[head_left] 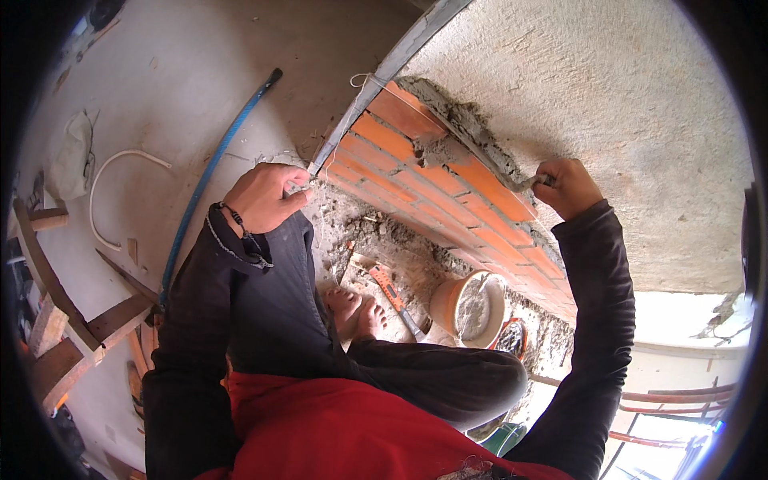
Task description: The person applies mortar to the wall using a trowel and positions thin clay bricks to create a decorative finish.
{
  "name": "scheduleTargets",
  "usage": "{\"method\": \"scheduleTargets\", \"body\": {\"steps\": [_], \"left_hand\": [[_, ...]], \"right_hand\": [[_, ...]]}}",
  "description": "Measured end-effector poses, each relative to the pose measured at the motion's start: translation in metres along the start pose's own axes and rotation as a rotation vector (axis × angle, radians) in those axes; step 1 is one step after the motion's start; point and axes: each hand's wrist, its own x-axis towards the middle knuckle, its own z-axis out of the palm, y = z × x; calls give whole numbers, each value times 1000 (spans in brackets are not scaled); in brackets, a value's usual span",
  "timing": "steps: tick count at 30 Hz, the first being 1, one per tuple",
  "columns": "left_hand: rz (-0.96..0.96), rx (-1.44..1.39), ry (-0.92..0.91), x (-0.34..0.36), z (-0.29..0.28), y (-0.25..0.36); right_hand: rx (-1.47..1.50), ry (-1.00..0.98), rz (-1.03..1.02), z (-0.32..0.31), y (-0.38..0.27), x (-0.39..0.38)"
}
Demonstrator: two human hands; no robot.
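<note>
In front of me a low wall of orange bricks (416, 172) meets a rough grey plastered wall (608, 104). Wet mortar (468, 124) lies along the top course, with a lump hanging over the brick face. My right hand (570, 188) is closed at the near end of that mortar; a thin grey piece shows at its fingers, too hidden to name. My left hand (268, 198) is curled closed beside the lower end of a grey straight bar (364, 96) at the wall's edge. A pale string (324, 152) runs down near its fingers; whether they pinch it is hidden.
Below the wall stand a round bucket (444, 304) of grey mix and an orange-handled tool (388, 286), close to my bare feet (356, 312). A blue hose (216, 160), a white hose (96, 200) and a wooden frame (60, 308) lie at the left.
</note>
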Motion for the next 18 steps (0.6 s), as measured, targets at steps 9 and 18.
{"method": "scheduleTargets", "body": {"steps": [9, 18], "left_hand": [[32, 7, 17, -1, 0, -5], [-18, 3, -12, -2, -2, -3]], "right_hand": [[-15, 145, 186, 10, -9, -25], [-128, 456, 90, 61, -31, -74]]}}
